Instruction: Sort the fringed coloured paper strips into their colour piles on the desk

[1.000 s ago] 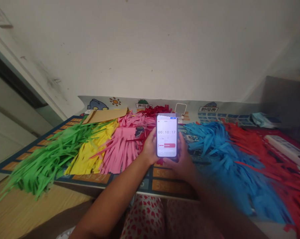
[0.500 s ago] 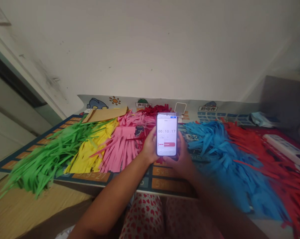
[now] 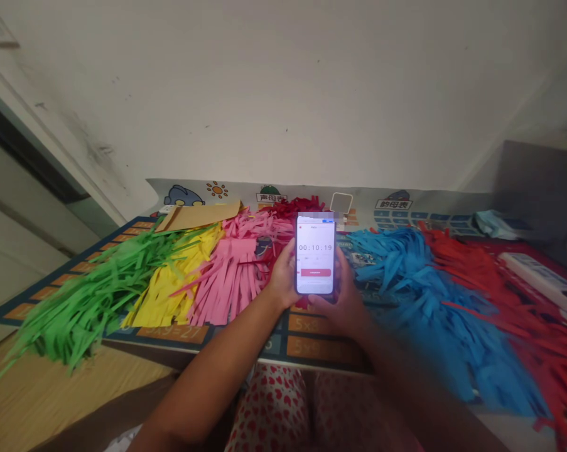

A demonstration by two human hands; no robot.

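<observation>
Behind the desk [image 3: 170,355] is a pale wall [image 3: 283,94]. Both the left hand [image 3: 283,279] and the right hand [image 3: 342,301] hold the phone [image 3: 315,256] upright by its sides, with fingers around it, between pink strips [image 3: 229,282] and blue strips [image 3: 434,314].

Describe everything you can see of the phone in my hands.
The phone is a slim rectangle with rounded corners and a thin dark edge. Its lit, whitish screen faces you, reading 00:10:19 above a wide red bar; the small text is illegible, and the top strip is pixelated. It is held upright, in portrait, in front of the printed tabletop, with your left hand along one side and your right hand along the other. Its back is hidden.
</observation>
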